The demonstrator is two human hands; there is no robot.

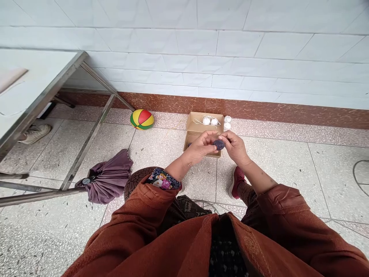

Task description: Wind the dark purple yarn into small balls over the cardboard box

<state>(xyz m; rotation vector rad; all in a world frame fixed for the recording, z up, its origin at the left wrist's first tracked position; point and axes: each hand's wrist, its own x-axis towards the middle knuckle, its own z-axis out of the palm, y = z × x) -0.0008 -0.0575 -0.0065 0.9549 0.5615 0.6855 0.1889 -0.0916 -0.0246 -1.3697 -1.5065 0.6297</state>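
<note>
A small dark purple ball of yarn (219,144) is held between my two hands, above an open cardboard box (191,122) on the floor. My left hand (200,147) grips the ball from its left side with thumb and fingers. From the right, my right hand (232,145) pinches at the ball's upper edge; any strand between those fingers is too small to make out. White yarn balls (206,120) with loose strands lie in the far part of the box. Part of another dark ball (189,144) shows in the near part, mostly behind my left hand.
More white yarn balls (227,122) sit on the floor right of the box. A colourful ball (142,119) rests near the wall. At left are a metal-framed table (54,82), a folded purple umbrella (108,177) and another person's shoe (37,133). A cable (355,173) lies far right.
</note>
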